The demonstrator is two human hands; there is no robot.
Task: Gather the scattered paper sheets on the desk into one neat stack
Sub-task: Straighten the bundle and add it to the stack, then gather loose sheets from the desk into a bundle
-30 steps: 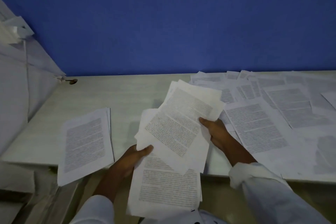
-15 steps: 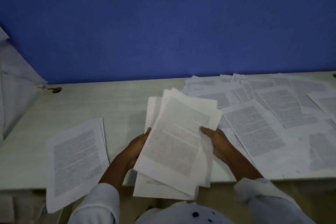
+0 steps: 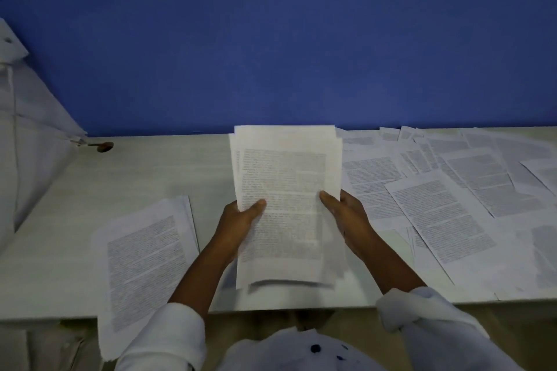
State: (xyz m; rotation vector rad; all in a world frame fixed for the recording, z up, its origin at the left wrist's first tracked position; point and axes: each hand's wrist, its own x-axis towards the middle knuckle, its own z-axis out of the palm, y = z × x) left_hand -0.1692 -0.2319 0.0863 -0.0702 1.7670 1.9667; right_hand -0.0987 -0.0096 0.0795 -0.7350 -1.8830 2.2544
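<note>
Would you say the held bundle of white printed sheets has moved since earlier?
Yes, forward: the white paper bundle overhung the pale desk's front edge and is now wholly beyond it.

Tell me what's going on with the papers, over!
Left grip and right grip both hold the bundle, edges nearly squared. Small pile left, overhanging the desk edge; loose sheets spread right. Nothing seen in the way.
</note>
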